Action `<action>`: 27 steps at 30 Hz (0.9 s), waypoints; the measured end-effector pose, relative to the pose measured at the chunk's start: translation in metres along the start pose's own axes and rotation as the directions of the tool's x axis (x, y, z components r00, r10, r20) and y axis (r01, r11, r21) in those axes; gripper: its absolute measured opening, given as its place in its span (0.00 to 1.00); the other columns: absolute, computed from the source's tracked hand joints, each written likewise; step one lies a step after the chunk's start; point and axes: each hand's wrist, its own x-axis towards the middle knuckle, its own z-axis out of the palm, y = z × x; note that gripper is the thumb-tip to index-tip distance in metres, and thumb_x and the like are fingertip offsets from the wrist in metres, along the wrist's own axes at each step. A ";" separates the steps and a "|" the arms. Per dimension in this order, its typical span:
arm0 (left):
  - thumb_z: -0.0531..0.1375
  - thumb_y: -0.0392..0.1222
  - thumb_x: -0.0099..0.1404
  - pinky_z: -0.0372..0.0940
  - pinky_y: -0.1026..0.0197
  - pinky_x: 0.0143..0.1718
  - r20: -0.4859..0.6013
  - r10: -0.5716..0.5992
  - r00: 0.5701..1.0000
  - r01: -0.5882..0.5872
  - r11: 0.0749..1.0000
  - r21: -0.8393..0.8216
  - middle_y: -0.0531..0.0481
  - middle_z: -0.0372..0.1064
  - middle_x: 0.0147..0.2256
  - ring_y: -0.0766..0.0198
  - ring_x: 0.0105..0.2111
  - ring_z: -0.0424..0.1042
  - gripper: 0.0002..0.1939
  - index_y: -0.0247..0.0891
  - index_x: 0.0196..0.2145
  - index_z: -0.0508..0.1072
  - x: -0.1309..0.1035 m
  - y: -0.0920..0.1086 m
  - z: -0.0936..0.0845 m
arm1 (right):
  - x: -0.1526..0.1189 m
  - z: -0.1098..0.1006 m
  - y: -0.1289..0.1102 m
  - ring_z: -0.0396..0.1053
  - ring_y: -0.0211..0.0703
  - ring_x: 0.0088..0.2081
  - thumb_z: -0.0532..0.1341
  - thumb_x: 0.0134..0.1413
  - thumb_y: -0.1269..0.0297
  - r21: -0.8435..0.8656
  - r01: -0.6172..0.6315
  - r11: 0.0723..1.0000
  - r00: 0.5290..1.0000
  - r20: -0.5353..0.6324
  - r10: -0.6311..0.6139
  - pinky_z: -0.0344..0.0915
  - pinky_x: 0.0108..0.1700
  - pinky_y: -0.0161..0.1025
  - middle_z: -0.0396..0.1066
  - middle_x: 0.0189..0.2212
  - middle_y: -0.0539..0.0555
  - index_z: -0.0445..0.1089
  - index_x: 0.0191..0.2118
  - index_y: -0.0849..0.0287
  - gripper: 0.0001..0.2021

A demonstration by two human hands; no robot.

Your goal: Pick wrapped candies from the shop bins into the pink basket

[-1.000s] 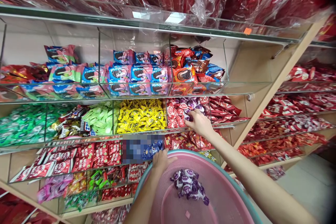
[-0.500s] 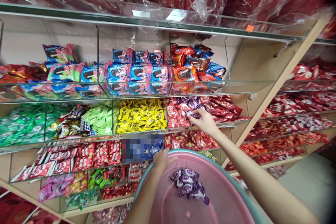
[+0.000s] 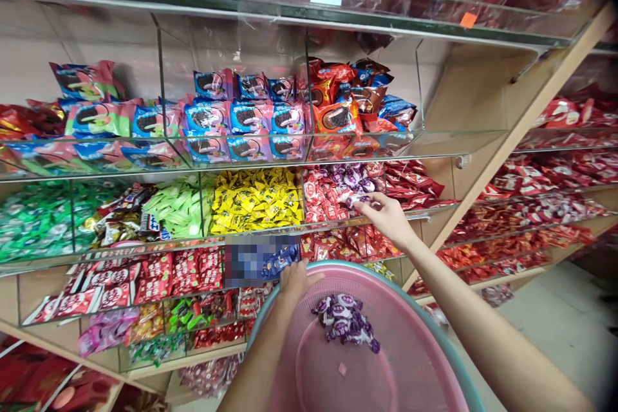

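Note:
My right hand (image 3: 389, 219) reaches to a shelf bin, thumb and fingers closed at a purple-and-white wrapped candy (image 3: 358, 199). Around it lie red-and-white wrapped candies (image 3: 321, 196) and more purple-wrapped candies (image 3: 355, 175). Low in front of me, my left hand (image 3: 293, 283) grips the far left rim of a pink plastic basket (image 3: 410, 335). The basket sits inside a teal one (image 3: 449, 338), whose edge shows around it. A small heap of purple-and-white wrapped candies (image 3: 345, 320) rests on the basket's floor.
Glass dividers split the shelves into bins. Yellow-wrapped candies (image 3: 255, 203) fill the bin to the left, dark red packets (image 3: 410, 185) the one to the right. Packaged cookies (image 3: 248, 117) stand above behind a glass front (image 3: 338, 148). A slanting wooden side panel (image 3: 502, 148) rises at right.
The view has shifted slightly, so the shelves appear higher. My right hand stays at the same bin with its fingertips at a purple candy. My left hand keeps its grip on the basket.

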 end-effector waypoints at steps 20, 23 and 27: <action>0.49 0.70 0.55 0.62 0.54 0.44 0.006 -0.008 1.000 0.008 1.000 -0.024 0.40 0.71 0.44 0.49 0.46 0.69 0.37 0.42 0.52 0.66 0.001 -0.001 -0.001 | -0.012 -0.005 0.009 0.52 0.34 0.21 0.59 0.45 0.48 -0.026 -0.020 0.999 0.999 0.049 0.021 0.50 0.24 0.34 0.57 0.19 0.45 0.62 0.23 0.58 0.16; 0.49 0.70 0.55 0.62 0.55 0.45 -0.001 0.002 1.000 -0.002 1.000 -0.021 0.40 0.71 0.44 0.50 0.46 0.69 0.37 0.41 0.52 0.66 0.000 -0.001 -0.001 | -0.013 -0.006 0.008 0.51 0.34 0.21 0.59 0.45 0.48 -0.027 -0.026 0.999 0.999 0.044 0.028 0.50 0.24 0.34 0.57 0.18 0.45 0.61 0.23 0.57 0.16; 0.48 0.70 0.56 0.63 0.55 0.43 -0.003 0.008 1.000 -0.008 1.000 0.003 0.39 0.72 0.43 0.50 0.44 0.70 0.36 0.40 0.50 0.68 -0.001 0.001 -0.002 | -0.014 -0.008 0.008 0.52 0.34 0.22 0.59 0.47 0.51 -0.019 -0.015 1.000 0.999 0.043 0.016 0.50 0.25 0.33 0.57 0.19 0.45 0.62 0.24 0.58 0.15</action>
